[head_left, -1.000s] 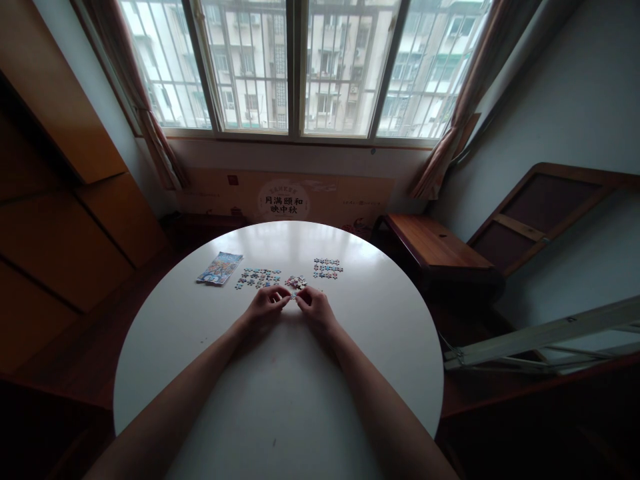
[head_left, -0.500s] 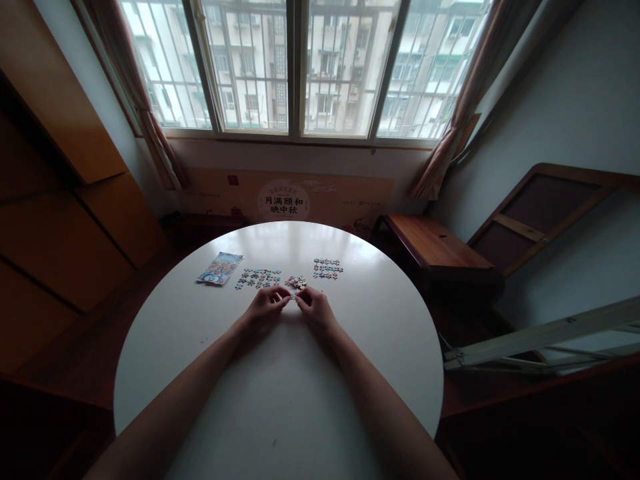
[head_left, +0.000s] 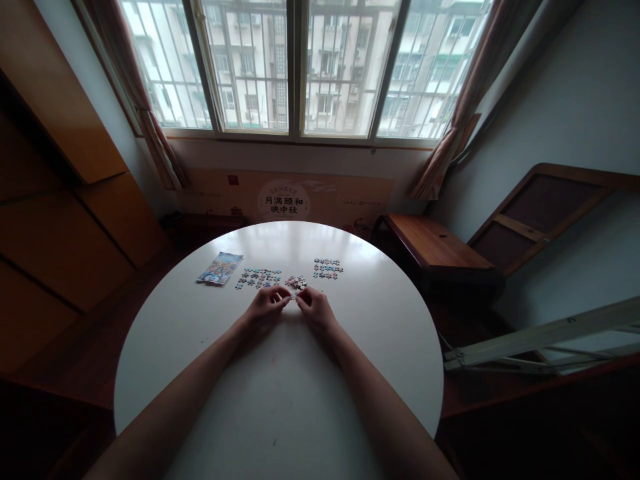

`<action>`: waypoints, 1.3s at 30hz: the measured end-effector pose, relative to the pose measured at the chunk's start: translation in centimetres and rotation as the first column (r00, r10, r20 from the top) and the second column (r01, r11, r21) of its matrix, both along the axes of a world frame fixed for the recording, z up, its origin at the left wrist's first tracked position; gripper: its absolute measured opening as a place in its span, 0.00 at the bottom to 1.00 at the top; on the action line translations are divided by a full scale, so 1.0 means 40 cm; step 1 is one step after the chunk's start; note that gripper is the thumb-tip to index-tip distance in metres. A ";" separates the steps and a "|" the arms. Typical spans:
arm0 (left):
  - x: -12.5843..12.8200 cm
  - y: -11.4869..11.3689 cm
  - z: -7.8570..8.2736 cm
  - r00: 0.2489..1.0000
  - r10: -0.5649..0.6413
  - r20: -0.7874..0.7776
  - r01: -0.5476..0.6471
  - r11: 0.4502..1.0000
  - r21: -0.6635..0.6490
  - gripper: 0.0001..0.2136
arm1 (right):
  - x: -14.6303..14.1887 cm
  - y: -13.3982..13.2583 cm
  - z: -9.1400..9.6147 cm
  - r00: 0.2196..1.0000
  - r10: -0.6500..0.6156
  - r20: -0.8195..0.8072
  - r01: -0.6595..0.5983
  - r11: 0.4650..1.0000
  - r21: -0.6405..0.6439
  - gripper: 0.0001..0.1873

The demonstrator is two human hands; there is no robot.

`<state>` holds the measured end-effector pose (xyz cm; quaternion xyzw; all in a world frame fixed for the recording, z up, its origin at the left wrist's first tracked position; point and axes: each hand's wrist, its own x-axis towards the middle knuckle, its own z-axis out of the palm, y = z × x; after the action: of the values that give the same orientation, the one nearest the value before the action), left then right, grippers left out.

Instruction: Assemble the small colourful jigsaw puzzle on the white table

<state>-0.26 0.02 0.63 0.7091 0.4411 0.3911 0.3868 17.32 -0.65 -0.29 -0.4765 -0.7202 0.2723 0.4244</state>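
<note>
Both my hands meet near the middle of a round white table [head_left: 280,400]. Between their fingertips is a small jigsaw puzzle piece [head_left: 293,297]. My left hand [head_left: 269,303] pinches it from the left, fingers curled. My right hand [head_left: 315,307] pinches it from the right, thumb and fingers pressed together. Just beyond the fingertips lies a loose pile of puzzle pieces [head_left: 297,282]. Rows of pieces [head_left: 257,277] are spread out beyond my left hand. Another set of rows [head_left: 328,269] lies farther off to the right. The picture on the held piece is too small to make out.
A colourful printed packet or sheet [head_left: 221,269] lies at the table's far left. A wooden bench [head_left: 430,240] stands beyond the table's right edge. Against the wall at right leans a dark framed panel [head_left: 545,207]. A metal frame [head_left: 540,333] is beside the table.
</note>
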 end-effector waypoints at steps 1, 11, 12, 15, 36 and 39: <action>0.000 0.000 0.001 1.000 0.000 -0.003 0.000 1.000 0.001 0.13 | 0.000 -0.001 0.001 1.000 -0.001 0.001 0.001 1.000 0.000 0.06; 0.002 -0.005 0.008 1.000 0.009 -0.003 -0.008 1.000 0.017 0.13 | 0.000 -0.003 0.006 1.000 0.001 0.011 -0.001 1.000 -0.011 0.07; 0.002 -0.005 0.007 1.000 0.011 -0.002 -0.011 1.000 0.021 0.13 | 0.000 -0.003 0.006 1.000 0.000 0.011 0.000 1.000 -0.010 0.07; 0.002 -0.004 0.005 1.000 0.012 -0.005 -0.012 1.000 0.019 0.13 | 0.000 -0.003 0.007 1.000 -0.002 0.012 0.003 1.000 -0.011 0.07; 0.002 -0.002 0.008 1.000 -0.002 -0.029 0.003 0.999 0.033 0.12 | -0.001 -0.006 0.011 1.000 -0.007 0.024 0.007 1.000 0.007 0.06; 0.003 -0.003 0.012 1.000 -0.003 -0.028 0.004 0.999 0.039 0.12 | 0.000 -0.004 0.007 1.000 -0.011 0.030 0.011 1.000 0.009 0.07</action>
<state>-0.15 -0.11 1.12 0.7227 0.4375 0.3890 0.3674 17.32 -0.82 -0.03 -0.4826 -0.7250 0.2599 0.4170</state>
